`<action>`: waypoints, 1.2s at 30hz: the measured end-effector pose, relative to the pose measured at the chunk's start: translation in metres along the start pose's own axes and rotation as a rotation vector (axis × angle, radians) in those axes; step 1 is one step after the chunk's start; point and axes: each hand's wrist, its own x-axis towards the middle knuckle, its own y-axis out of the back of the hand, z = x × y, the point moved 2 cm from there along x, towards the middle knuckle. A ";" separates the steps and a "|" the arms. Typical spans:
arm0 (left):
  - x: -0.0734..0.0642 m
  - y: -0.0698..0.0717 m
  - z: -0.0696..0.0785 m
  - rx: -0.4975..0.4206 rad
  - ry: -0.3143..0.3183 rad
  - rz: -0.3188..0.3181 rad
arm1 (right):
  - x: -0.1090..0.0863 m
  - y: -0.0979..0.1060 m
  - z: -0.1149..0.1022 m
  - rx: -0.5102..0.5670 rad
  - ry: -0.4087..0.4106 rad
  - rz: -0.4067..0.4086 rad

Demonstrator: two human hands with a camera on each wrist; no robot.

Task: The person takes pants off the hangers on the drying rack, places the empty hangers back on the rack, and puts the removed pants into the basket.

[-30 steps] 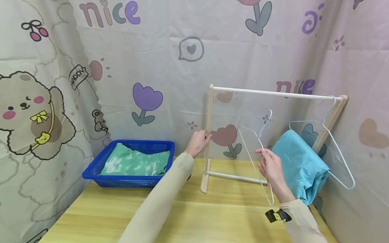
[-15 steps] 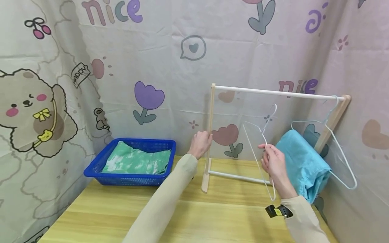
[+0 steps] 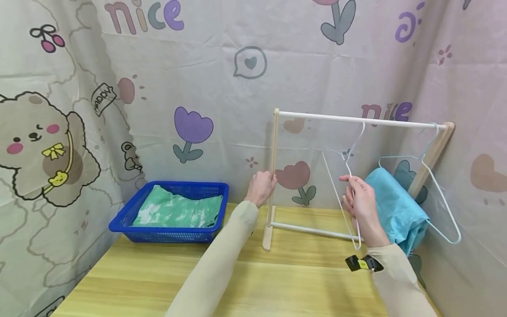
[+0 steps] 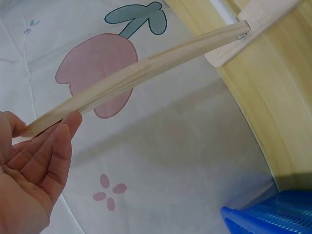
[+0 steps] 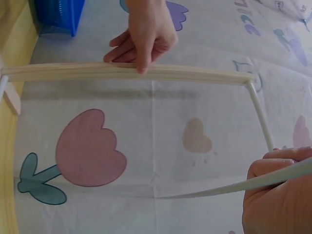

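My left hand (image 3: 261, 188) grips the wooden left post (image 3: 275, 145) of a small clothes rack. Thumb and fingers pinch that post in the left wrist view. With my right hand (image 3: 363, 202) I hold a white wire clothes hanger (image 5: 239, 187), which carries no garment. Its hook stands upright and reaches up to the rack's white top bar (image 3: 317, 116); whether it passes over the bar I cannot tell. On the bar's right end hangs a light blue hanger bearing a folded blue garment (image 3: 398, 207), partly hidden behind my right hand and arm.
A blue plastic basket (image 3: 170, 237) stands on the left of the wooden table (image 3: 130, 281), holding a green and white cloth (image 3: 178, 210). Printed curtains (image 3: 222, 88) close in the back and sides. A lower white rod (image 3: 309, 230) joins the rack's feet.
My right hand has raised the white hanger and moved it slightly right, bringing its hook up to the top bar. My left hand stays on the post.
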 end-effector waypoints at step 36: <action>0.000 0.001 0.003 0.040 0.027 -0.020 | 0.044 -0.019 -0.015 -0.110 -0.164 -0.093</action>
